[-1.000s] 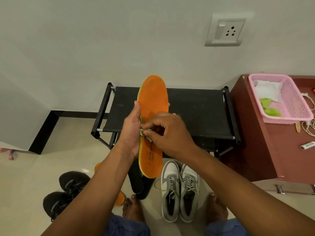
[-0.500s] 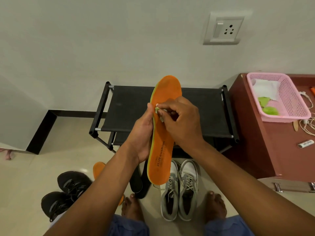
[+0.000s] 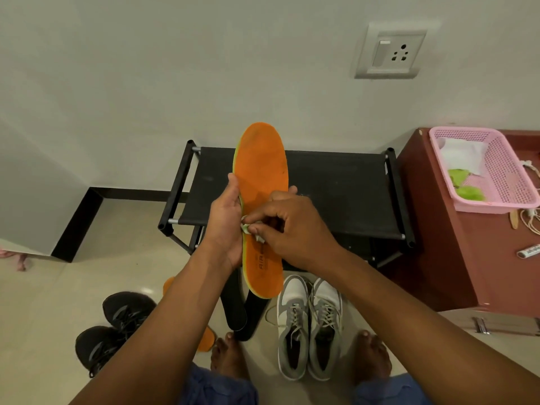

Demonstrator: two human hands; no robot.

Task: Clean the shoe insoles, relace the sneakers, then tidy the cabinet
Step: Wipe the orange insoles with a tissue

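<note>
An orange insole [image 3: 261,176] with a green edge stands upright in front of me, toe end up. My left hand [image 3: 226,223] grips it from the left side at mid length. My right hand [image 3: 289,229] pinches a small white and green wipe [image 3: 248,228] and presses it against the insole's face near the left edge. A second orange insole [image 3: 206,337] lies on the floor, mostly hidden by my left arm. Two black insoles [image 3: 238,311] lie on the floor below the held one. A grey and white sneaker pair [image 3: 309,325] stands by my right foot.
A black shoe rack [image 3: 336,185] stands against the wall. A black sneaker pair [image 3: 114,328] sits on the floor at left. At right, a maroon cabinet [image 3: 455,258] carries a pink basket [image 3: 508,168] with cloths, plus cables and a small tube [image 3: 529,251].
The insole tilted back to upright and shifted left. My right hand with the wipe slid down from the insole's upper middle toward its lower half.
</note>
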